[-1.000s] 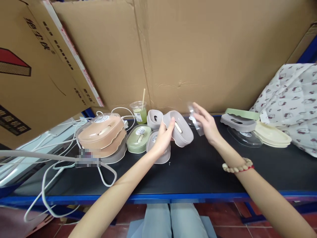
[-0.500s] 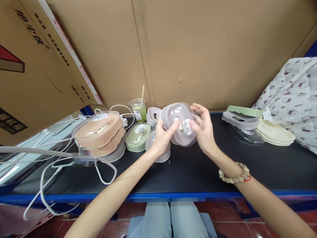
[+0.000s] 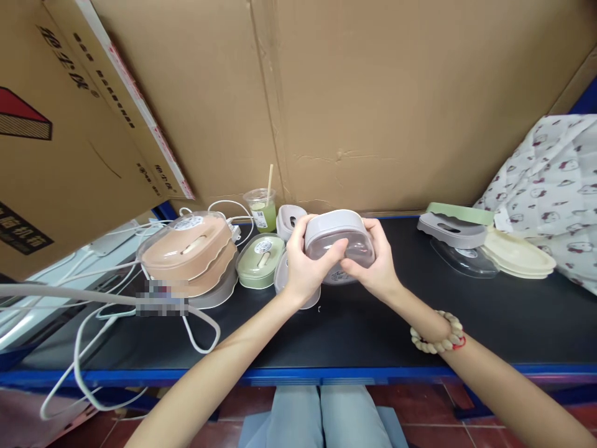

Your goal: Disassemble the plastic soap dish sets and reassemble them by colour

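Observation:
Between my hands, above the table, is a grey-mauve oval box with a clear domed lid (image 3: 338, 227), its lid side tilted toward me. My left hand (image 3: 305, 255) grips its left end, thumb across the lid. At the right end, my right hand (image 3: 375, 258) wraps its fingers around the side, thumb pressing the lid. Partly hidden behind my left hand, another grey box (image 3: 310, 302) sits on the table. A green lidded box (image 3: 260, 260) stands to its left. Farther back is a small grey piece with an oval slot (image 3: 290, 219).
Stacked peach boxes (image 3: 186, 249) stand at left beside white cables (image 3: 205, 336). A drink cup with a straw (image 3: 262, 208) is at the back. On the right lie a slotted grey tray (image 3: 451, 230), a clear lid (image 3: 461, 258), cream pieces (image 3: 520, 252) and a patterned cloth (image 3: 555, 180).
The box has been turned so its grey side wall faces up and its lid faces toward me. Both hands have closed more firmly around its ends.

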### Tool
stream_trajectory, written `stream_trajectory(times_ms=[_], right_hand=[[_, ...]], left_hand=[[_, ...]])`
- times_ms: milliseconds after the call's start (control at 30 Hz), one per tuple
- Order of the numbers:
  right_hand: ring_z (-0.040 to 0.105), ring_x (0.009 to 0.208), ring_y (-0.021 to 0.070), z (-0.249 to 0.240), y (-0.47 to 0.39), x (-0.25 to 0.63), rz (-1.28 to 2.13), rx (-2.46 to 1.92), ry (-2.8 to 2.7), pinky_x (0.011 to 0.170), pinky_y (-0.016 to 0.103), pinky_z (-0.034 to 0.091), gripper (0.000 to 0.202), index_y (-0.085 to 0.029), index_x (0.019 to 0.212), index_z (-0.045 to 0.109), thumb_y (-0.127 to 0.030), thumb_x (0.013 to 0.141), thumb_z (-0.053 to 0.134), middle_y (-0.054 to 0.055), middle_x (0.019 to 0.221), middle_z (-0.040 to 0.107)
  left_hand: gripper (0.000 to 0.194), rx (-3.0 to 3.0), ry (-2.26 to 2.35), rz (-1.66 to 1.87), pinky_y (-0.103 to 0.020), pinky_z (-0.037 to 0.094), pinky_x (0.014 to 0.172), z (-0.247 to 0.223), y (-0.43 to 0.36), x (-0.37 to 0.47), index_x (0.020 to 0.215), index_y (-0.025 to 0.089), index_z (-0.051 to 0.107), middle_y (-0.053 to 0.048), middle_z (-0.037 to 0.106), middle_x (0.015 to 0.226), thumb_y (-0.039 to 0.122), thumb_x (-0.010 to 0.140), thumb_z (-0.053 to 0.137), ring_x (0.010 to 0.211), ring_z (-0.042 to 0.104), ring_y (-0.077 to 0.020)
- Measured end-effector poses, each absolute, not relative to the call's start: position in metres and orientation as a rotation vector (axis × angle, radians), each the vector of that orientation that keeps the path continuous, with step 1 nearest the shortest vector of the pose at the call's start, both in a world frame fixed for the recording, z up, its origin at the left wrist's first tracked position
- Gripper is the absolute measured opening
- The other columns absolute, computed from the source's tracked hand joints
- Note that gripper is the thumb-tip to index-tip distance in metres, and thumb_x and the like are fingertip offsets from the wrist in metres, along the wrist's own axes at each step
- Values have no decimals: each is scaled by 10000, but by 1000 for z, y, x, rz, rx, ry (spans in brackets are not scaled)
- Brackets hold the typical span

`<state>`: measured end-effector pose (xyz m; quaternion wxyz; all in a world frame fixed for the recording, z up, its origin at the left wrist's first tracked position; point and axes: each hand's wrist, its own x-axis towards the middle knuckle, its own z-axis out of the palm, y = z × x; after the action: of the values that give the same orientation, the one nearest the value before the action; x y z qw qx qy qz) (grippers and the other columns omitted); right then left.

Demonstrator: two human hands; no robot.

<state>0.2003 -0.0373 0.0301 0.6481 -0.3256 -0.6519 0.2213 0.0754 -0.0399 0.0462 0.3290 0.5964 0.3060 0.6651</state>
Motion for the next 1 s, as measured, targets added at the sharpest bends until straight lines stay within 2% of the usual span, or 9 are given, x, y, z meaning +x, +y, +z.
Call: stream_trajectory(times_ms=[133, 267, 333, 433, 533, 633, 833, 1000], right_hand=[[623, 710, 182, 32, -41, 200, 464, -722, -1493, 622, 309, 519, 560, -249, 904, 515, -621, 561, 756, 1, 822, 639], [608, 641, 176, 34, -41, 201, 481, -812, -1455, 567, 299, 501, 548, -246, 831, 535, -673, 550, 732, -14, 727, 633], [628, 680, 188, 35, -37, 203, 536, -836, -1430, 602, 312, 512, 542, -241, 844, 567, -719, 609, 665, 1, 752, 658], [660, 827, 214, 33, -30, 205, 583, -896, -1422, 743, 354, 529, 530, -240, 893, 615, -736, 715, 556, 30, 867, 698], [661, 925, 227, 31, -27, 207, 556, -952, -1422, 838, 390, 519, 539, -259, 1038, 617, -700, 731, 581, 42, 970, 702], [663, 924, 221, 31, -29, 206, 552, -952, -1443, 835, 392, 527, 558, -268, 1137, 591, -661, 742, 607, 44, 1008, 697], [670, 895, 207, 34, -34, 203, 534, -853, -1424, 801, 362, 543, 453, -256, 966, 645, -646, 735, 632, 32, 968, 713], [672, 810, 198, 32, -31, 203, 483, -874, -1348, 730, 346, 551, 439, -248, 907, 630, -643, 717, 653, 27, 882, 707]], left_hand=[[314, 1690, 807, 1800, -281, 469, 696, 42, -40, 73, 831, 228, 530, 5, 613, 781, 429, 643, 682, 733, 581, -165], [382, 1743, 772, 1771, -308, 474, 763, 44, -38, 70, 911, 233, 566, -30, 659, 899, 459, 625, 681, 825, 602, -197], [407, 1748, 748, 1706, -316, 469, 824, 47, -36, 70, 962, 227, 591, -51, 672, 990, 425, 622, 698, 907, 613, -211], [331, 1653, 808, 1629, -319, 458, 875, 49, -33, 72, 939, 207, 624, -62, 679, 1025, 372, 662, 697, 965, 622, -209], [267, 1516, 862, 1647, -323, 451, 898, 46, -31, 76, 904, 208, 633, -50, 685, 1005, 378, 705, 686, 975, 626, -196], [230, 1508, 832, 1686, -332, 445, 919, 42, -31, 78, 884, 211, 638, -42, 692, 989, 381, 733, 670, 982, 627, -191], [217, 1549, 759, 1716, -317, 464, 899, 40, -36, 79, 907, 208, 609, -45, 675, 1006, 345, 744, 646, 985, 628, -183], [429, 1467, 843, 1630, -318, 476, 864, 41, -38, 81, 1043, 238, 536, -30, 653, 1023, 364, 681, 730, 951, 627, -182]])
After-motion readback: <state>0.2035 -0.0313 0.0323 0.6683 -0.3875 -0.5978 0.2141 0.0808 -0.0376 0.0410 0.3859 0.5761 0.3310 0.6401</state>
